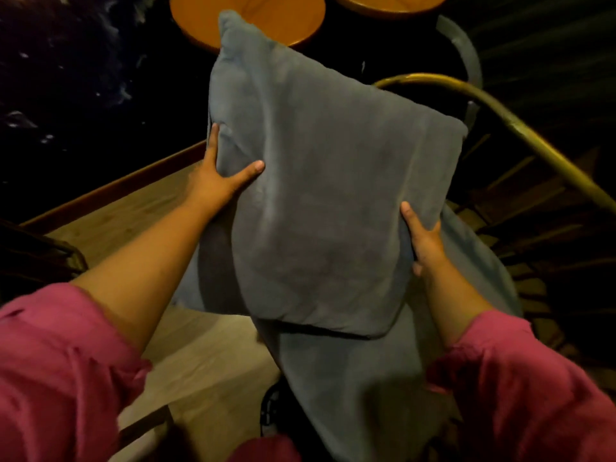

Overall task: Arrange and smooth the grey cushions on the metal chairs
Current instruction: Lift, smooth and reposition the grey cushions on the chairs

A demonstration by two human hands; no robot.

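A large grey cushion [320, 181] is held up in the middle of the head view, tilted with one corner pointing up and away. My left hand [216, 176] grips its left edge, thumb across the front. My right hand [421, 238] grips its lower right edge. A second grey cushion [360, 378] lies below it on a chair seat, partly hidden. The curved brass-coloured metal chair frame [520, 128] arcs behind the cushions at right.
Two round orange wooden tabletops [280, 18] sit at the top. A grey metal chair back [466, 51] stands behind the brass frame. Light wooden floor [133, 221] with a dark border lies to the left; dark slatted boards [550, 228] lie at right.
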